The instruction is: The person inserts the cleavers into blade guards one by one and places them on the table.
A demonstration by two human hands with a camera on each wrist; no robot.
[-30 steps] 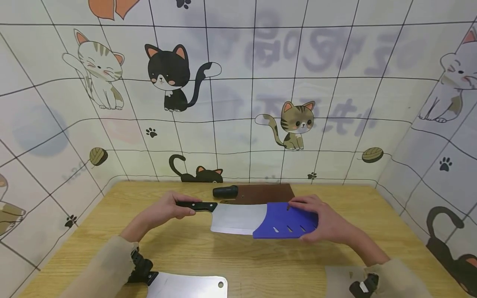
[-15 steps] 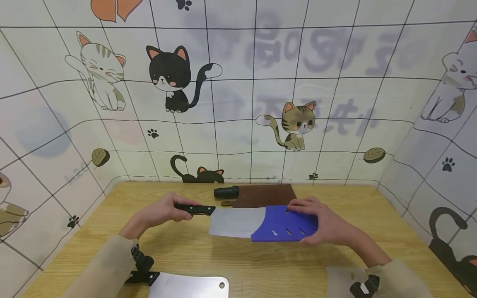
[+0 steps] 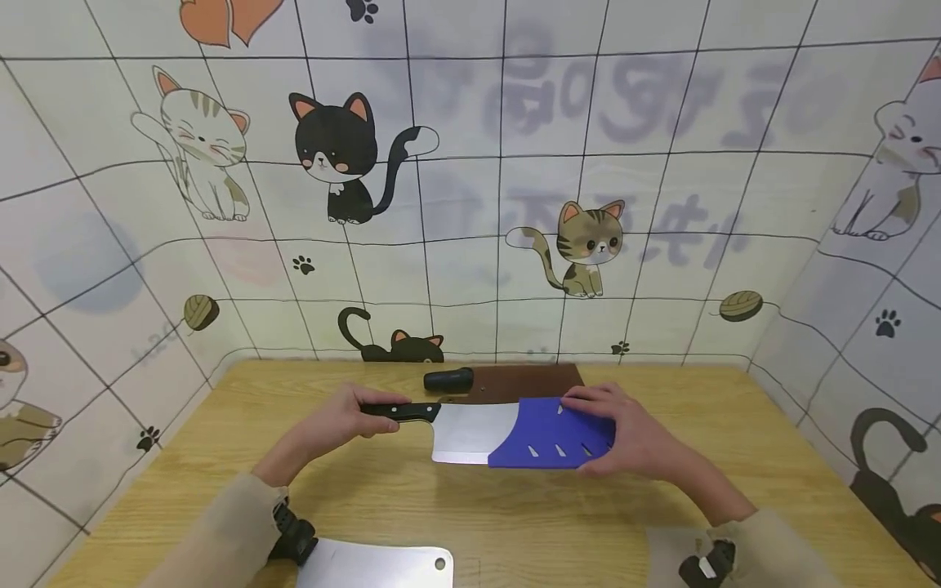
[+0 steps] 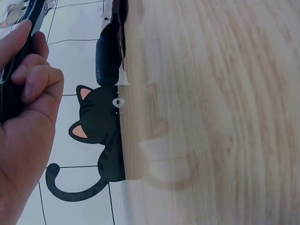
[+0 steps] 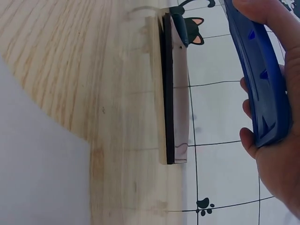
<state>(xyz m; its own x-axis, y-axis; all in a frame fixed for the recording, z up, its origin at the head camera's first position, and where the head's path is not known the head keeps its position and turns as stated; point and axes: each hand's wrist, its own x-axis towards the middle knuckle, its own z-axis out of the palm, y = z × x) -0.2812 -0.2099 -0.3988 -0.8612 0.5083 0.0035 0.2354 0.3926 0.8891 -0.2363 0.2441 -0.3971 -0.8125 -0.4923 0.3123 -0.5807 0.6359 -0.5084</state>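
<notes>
Left hand (image 3: 338, 420) grips cleaver (image 3: 448, 426); right hand (image 3: 632, 437) holds blue sheath (image 3: 551, 445)

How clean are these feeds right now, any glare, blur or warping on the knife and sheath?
Head view: sharp and evenly lit, wall grid bowed by the wide lens, soft sheen on the cleaver blade. Left wrist view: left hand close and soft, table grain slightly blurred. Right wrist view: blue sheath crisp, no glare.

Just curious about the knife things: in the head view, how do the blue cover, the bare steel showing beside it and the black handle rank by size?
1. Blue cover, largest.
2. Bare steel.
3. Black handle, smallest; the left hand hides part of it.
</notes>
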